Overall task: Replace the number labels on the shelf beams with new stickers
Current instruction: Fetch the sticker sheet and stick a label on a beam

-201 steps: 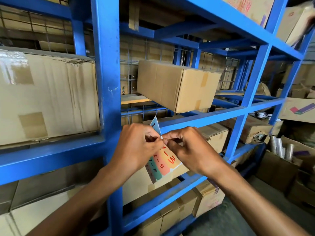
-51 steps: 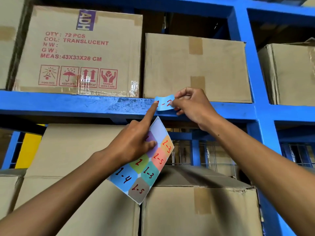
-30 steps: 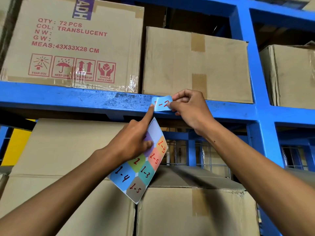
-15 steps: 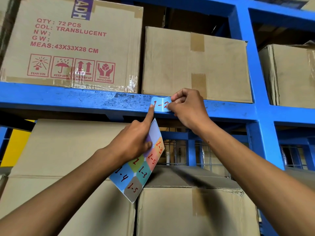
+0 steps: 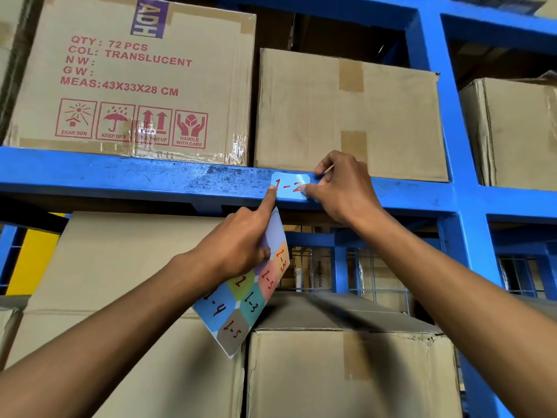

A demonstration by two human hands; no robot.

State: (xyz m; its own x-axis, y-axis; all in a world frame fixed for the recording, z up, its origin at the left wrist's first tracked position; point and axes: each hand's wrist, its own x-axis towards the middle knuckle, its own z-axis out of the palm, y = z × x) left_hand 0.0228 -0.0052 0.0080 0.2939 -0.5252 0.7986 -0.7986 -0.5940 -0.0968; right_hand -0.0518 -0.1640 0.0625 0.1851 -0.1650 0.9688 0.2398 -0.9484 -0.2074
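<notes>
A light blue sticker (image 5: 290, 186) with a red "1-2" lies on the front of the blue shelf beam (image 5: 150, 179). My left hand (image 5: 241, 245) holds the sticker sheet (image 5: 247, 297) of coloured numbered labels under its curled fingers, and its index fingertip presses the sticker's left edge. My right hand (image 5: 343, 188) covers the sticker's right end, thumb on the lower right corner and fingers curled at the beam's top edge.
Cardboard boxes stand on the beam: a printed "ADH" box (image 5: 132, 79) at left, a plain one (image 5: 346, 116) behind my right hand. More boxes (image 5: 346, 372) fill the level below. A blue upright (image 5: 446, 131) rises at right.
The sticker, held curled off the beam by my right hand, now lies flat against it. My right thumb has come down onto its right end; my left index finger stays on the left edge.
</notes>
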